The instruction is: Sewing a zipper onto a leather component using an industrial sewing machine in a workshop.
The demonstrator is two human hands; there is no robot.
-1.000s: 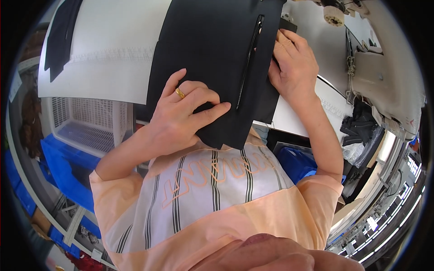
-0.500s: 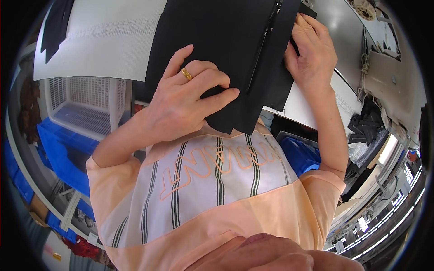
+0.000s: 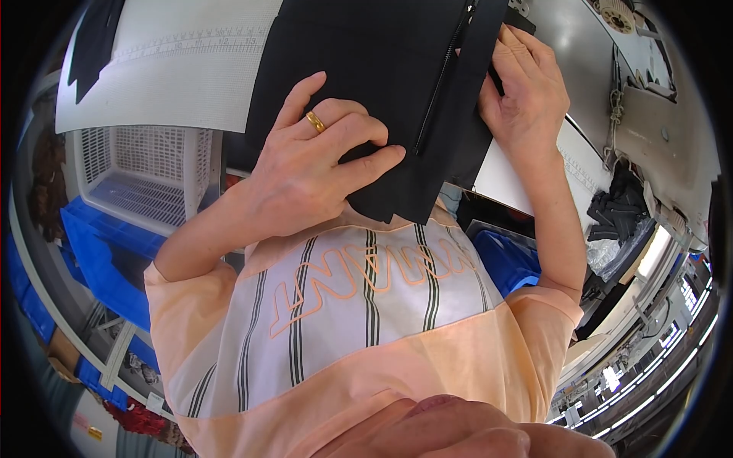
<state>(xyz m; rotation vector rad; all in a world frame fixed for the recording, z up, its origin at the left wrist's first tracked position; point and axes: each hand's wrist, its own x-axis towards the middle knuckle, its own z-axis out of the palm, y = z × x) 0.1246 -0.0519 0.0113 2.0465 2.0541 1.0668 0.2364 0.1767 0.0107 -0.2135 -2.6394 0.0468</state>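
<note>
A black fabric piece lies across the table before me, with a black zipper running lengthwise near its right side. My left hand, a gold ring on one finger, bears on the near part of the fabric. Its fingers are bent around the cloth, the little finger sticks up, and the thumb is hidden. At the fabric's right edge, my right hand has its fingers curled and closed on the cloth strip beside the zipper. Its fingertips are partly hidden.
A white board with ruler markings covers the table's left, with a dark cloth strip on it. Below stand a white plastic basket and a blue bin. A grey metal surface and dark bundled pieces lie at right.
The fabric and zipper have shifted very slightly near the right hand. Both hands keep nearly the same place and grip.
</note>
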